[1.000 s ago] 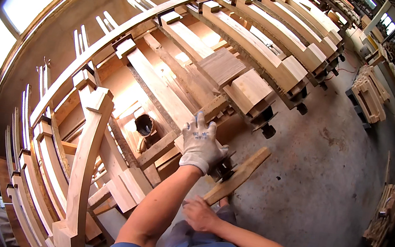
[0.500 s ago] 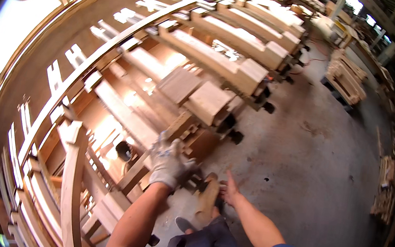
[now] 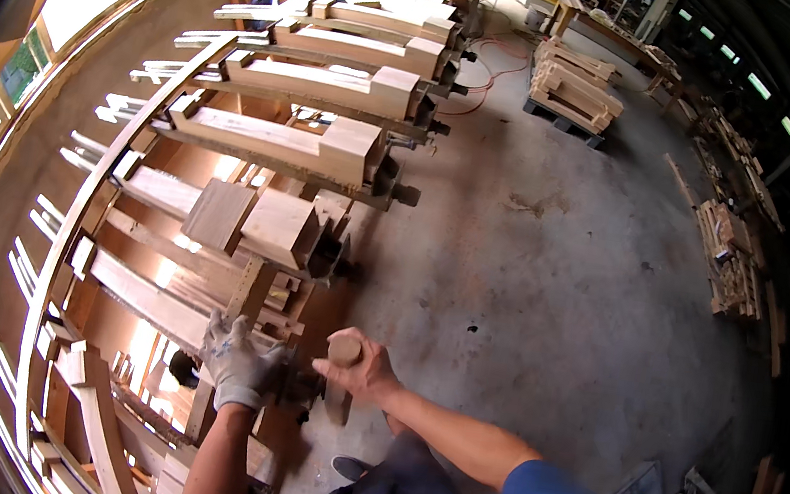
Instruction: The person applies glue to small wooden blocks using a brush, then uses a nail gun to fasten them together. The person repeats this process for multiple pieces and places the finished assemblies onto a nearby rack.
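My left hand [image 3: 240,363] wears a pale work glove. Its fingers are spread at the near end of a long light board [image 3: 151,291] on the clamping rack. What lies under the palm is hidden. My bare right hand [image 3: 367,375] is closed around a stout wooden piece [image 3: 344,348] with a round end face turned up toward me. The lower part of that piece hangs below the fist, over the floor. Beyond the left hand, thick wooden blocks [image 3: 280,227] and a brown-faced block [image 3: 218,214] rest on the rack.
More timber assemblies [image 3: 274,135] lie across the rack, with dark clamp ends [image 3: 406,194] jutting into the aisle. A curved timber [image 3: 103,418] leans at lower left. Stacked frames [image 3: 574,88] sit on a pallet ahead. A red hose [image 3: 487,83] crosses the concrete floor [image 3: 510,294].
My right hand has gone from open beside the wooden piece to closed around it. The view has swung right, and the left hand stays at the rack.
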Tool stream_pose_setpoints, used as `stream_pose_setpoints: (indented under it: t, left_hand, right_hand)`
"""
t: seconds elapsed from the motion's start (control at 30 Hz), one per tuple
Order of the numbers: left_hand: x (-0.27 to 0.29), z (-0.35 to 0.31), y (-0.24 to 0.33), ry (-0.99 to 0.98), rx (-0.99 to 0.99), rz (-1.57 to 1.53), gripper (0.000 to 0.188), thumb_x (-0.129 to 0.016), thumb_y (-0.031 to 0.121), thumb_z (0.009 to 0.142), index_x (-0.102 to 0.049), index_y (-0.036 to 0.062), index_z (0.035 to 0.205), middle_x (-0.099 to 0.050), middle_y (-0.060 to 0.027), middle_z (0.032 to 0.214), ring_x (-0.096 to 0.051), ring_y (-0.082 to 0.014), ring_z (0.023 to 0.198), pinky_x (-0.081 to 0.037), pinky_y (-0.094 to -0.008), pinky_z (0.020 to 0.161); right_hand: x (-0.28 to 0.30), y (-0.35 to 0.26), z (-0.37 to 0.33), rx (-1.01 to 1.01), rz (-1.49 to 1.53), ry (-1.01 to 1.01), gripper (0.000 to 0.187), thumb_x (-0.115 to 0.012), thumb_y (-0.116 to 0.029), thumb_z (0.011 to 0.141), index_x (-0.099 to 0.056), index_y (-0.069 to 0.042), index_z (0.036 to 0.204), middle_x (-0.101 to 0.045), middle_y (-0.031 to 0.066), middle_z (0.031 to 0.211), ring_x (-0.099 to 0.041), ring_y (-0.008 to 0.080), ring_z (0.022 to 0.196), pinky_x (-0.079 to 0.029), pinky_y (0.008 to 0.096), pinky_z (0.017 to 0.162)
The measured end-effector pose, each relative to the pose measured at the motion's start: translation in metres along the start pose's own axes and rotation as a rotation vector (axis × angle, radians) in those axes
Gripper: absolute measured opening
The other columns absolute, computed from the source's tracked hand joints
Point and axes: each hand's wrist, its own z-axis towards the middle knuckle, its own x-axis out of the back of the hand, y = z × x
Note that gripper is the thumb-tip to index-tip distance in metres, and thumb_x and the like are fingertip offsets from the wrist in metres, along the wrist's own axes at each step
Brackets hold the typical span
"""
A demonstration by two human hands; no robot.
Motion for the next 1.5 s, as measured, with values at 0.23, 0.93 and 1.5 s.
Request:
stream_pose_setpoints:
  t: [0.23, 0.93, 1.5]
  left_hand:
    - [0.014, -0.002, 0.019, -0.045, -0.028, 0.038, 0.085, -0.081, 0.059, 0.077, -0.062, 0.0125, 0.145, -0.039, -0.0268, 0.164, -0.035, -0.0463, 0.152, -0.027, -0.0562, 0.126]
    - [0.037, -0.003, 0.018, -0.173, 0.022, -0.035, 0.087, -0.076, 0.061, 0.081, -0.06, 0.0088, 0.148, -0.03, -0.0254, 0.169, -0.027, -0.0427, 0.156, -0.023, -0.0545, 0.127]
    - [0.031, 0.001, 0.014, -0.114, 0.005, -0.031, 0.085, -0.079, 0.059, 0.079, -0.06, 0.011, 0.147, -0.033, -0.0243, 0.167, -0.034, -0.0428, 0.152, -0.027, -0.0544, 0.125]
  right_hand:
    - [-0.054, 0.032, -0.156, 0.779, -0.574, -0.812, 0.062, -0.076, -0.018, 0.081, -0.064, -0.005, 0.141, -0.048, 0.017, 0.158, -0.035, 0.0377, 0.155, -0.034, 0.0557, 0.124]
    - [-0.034, 0.174, -0.032, -1.218, 1.235, -0.588, 0.047, -0.062, -0.044, 0.098, -0.061, -0.005, 0.125, -0.068, 0.014, 0.119, -0.066, 0.0323, 0.113, -0.059, 0.0484, 0.096]
    - [-0.041, 0.014, -0.098, 0.744, -0.422, -0.645, 0.037, -0.068, -0.019, 0.085, -0.07, -0.006, 0.12, -0.069, 0.015, 0.115, -0.064, 0.0356, 0.12, -0.042, 0.0517, 0.114]
